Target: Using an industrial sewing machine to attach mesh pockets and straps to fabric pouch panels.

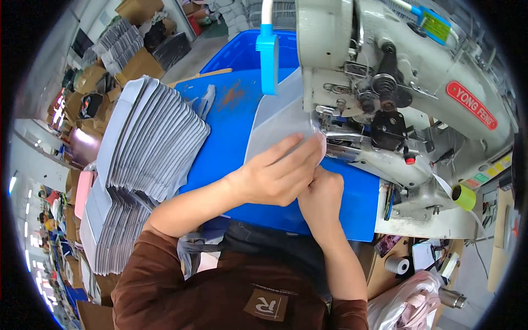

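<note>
My left hand (278, 173) has its fingers bent over a pale grey, flat panel (275, 121), their tips near a pale pink patch at the needle area of the sewing machine (330, 44). The panel lies on the blue work surface (220, 140) and reaches back beside the machine. My right hand (322, 195) is closed just below the left one at the panel's near edge; its fingertips are hidden behind the left hand, so what it grips cannot be made out.
Tall stacks of similar grey panels (151, 137) stand at the left. A blue plastic bin (231, 49) is behind the work surface. A light blue device (268, 63) hangs beside the machine. Thread (396, 265), a plastic bag (407, 302) and a steel flask (452, 297) sit lower right.
</note>
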A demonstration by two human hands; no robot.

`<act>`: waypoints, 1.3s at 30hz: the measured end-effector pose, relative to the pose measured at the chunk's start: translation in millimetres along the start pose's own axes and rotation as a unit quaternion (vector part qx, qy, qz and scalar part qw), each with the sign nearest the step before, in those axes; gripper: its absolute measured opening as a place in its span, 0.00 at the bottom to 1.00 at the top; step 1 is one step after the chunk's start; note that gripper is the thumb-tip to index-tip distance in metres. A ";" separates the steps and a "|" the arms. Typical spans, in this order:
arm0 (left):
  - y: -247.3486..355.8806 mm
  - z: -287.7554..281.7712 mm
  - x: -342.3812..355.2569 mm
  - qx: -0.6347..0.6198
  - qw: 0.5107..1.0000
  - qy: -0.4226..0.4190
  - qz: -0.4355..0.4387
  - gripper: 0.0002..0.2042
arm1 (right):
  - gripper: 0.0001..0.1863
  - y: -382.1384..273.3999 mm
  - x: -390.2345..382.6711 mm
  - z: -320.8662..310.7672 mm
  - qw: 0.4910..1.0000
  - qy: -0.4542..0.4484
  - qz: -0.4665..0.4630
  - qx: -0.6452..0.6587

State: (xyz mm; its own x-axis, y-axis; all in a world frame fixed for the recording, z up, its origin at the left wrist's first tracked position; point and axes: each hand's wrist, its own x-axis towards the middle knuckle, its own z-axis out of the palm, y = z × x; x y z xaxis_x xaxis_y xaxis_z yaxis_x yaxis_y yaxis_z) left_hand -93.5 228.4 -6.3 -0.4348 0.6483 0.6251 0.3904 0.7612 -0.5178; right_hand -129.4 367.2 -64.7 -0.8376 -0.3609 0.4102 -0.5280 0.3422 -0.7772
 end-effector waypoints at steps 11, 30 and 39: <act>13.0 20.0 17.3 -0.069 0.988 0.030 -0.135 0.12 | 0.07 16.3 20.6 -0.9 0.998 0.001 -0.058 0.035; -40.0 17.8 13.6 -0.352 0.821 -0.133 -0.430 0.31 | 0.08 -2.1 32.1 -35.1 0.948 -0.028 0.142 0.285; -60.8 73.6 -5.9 -0.471 0.738 -0.051 -0.480 0.23 | 0.14 -7.9 13.4 -31.4 0.927 -0.027 0.147 0.345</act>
State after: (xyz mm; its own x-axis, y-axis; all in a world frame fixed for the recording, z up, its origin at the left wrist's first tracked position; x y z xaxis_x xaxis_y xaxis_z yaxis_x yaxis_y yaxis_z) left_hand -174.4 179.6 -21.5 -0.9183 -0.1457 0.3681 0.2338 0.5507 0.8013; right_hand -140.9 386.9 -38.1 -0.9126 -0.3901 0.1226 -0.0471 -0.1975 -0.9792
